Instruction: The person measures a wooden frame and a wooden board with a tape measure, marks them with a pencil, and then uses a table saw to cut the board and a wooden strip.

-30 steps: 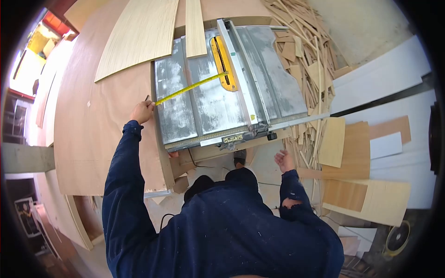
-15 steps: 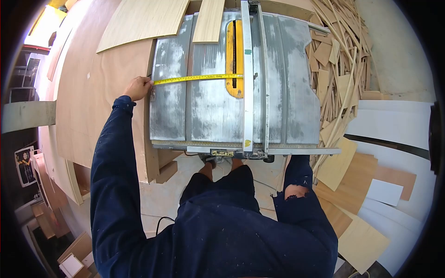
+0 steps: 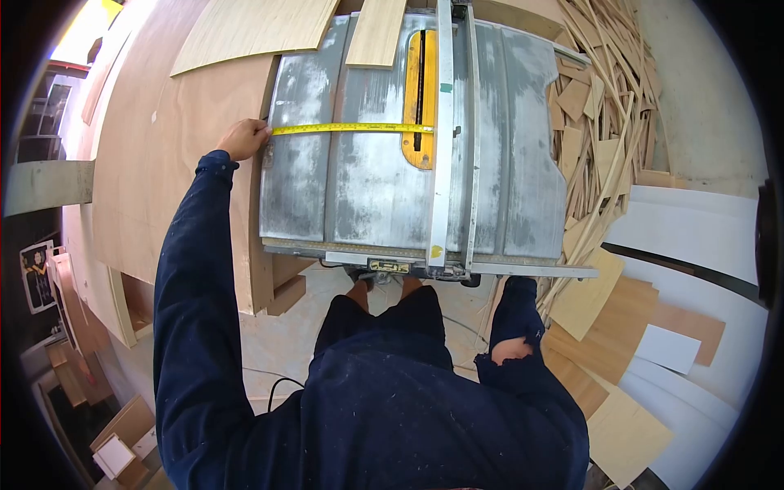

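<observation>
My left hand point(image 3: 245, 140) is closed on the near-left end of a yellow tape measure point(image 3: 351, 127), at the left edge of a grey metal saw table point(image 3: 371, 196). The tape lies across the table and over the yellow slotted insert point(image 3: 420, 151), reaching the long metal fence point(image 3: 442, 180). A second metal bar point(image 3: 473, 163) runs beside the fence. My right hand is hidden beneath the table's front rail point(image 3: 531, 269); only the torn dark sleeve shows.
Plywood pieces point(image 3: 253, 33) overlap the table's far left. A large wooden panel point(image 3: 163, 180) borders its left side. Thin offcuts point(image 3: 600, 147) are heaped at the right, with white boards point(image 3: 694, 220) and flat wood sheets point(image 3: 608, 318) nearby. A black cable lies on the floor.
The view has shifted slightly, so the table and tape appear tilted differently. My right sleeve sits slightly lower and further left. My left hand still holds the tape end.
</observation>
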Demonstrator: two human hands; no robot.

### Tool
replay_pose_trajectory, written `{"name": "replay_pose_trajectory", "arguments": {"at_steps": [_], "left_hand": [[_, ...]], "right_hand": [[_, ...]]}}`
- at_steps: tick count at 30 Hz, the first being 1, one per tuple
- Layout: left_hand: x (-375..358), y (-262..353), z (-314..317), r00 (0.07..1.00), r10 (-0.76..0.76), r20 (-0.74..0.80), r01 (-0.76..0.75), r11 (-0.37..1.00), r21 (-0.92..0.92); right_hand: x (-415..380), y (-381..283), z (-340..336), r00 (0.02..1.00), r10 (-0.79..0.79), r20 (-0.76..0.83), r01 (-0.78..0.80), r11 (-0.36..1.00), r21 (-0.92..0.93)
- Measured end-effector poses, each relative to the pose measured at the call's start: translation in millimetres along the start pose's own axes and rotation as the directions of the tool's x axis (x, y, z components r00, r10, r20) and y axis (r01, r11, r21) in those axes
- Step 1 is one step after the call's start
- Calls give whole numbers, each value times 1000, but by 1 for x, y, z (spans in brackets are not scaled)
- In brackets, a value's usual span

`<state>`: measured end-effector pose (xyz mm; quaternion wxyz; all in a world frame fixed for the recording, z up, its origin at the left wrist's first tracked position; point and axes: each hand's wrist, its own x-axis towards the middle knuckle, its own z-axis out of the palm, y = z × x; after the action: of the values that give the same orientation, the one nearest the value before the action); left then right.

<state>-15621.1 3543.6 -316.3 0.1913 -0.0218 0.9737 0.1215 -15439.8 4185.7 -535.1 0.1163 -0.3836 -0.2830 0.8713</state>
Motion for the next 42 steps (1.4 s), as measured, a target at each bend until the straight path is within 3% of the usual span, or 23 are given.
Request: {"name": "replay_pose_trajectory", "arguments": {"at_steps": [5,7,9,11,12,14,15,16,18,22,25,27,36,42], "left_hand": [[0,1,-1,999,-31,17,32,999,-27],[4,2,0,1000,-14,5,14,1000,-13],[3,1,0,1000,4,8,-4,1000,-14],[4,-4,2,1000,6,0,-6,1000,-23],[5,-5,3,1000,13,-10,-14,999,-30],[10,-4,4,1000,-6,6,7,1000,-19],[11,-5,4,999,-31,16,31,999,-5],[11,-5,4,999,-30,15,30,1000,-5],[10,-7,5,999,-26,21,26,1000,-2],[9,-9,8,1000,7,-26,-7,1000,-12],[9,-8,8,1000,8,-22,-9,1000,-24],[10,-9,8,1000,-5,1,5,999,-32],[9,-7,8,1000,-26,-9,25,1000,-11],[9,-5,8,999,-35,3,35,999,-7]], "right_hand": [[-33,12,10,999,50,20,-49,997,-55],[-39,31,-11,978,141,152,-114,978,-175],[-57,57,-54,906,118,407,86,889,-450],[-116,50,-7,786,319,529,-63,893,-445],[-130,58,-2,787,318,528,-62,893,-446],[-153,71,7,917,137,374,183,689,-701],[-163,79,30,915,-92,393,351,661,-663],[-164,78,47,914,-94,394,353,661,-662],[-165,77,68,827,-345,443,529,216,-821],[-144,80,45,872,-259,415,467,193,-863],[-144,78,46,877,-253,408,468,261,-844],[-147,72,50,900,-178,399,431,217,-876],[-148,70,56,918,-125,376,396,325,-859],[-150,69,58,910,-131,393,415,298,-860]]}}
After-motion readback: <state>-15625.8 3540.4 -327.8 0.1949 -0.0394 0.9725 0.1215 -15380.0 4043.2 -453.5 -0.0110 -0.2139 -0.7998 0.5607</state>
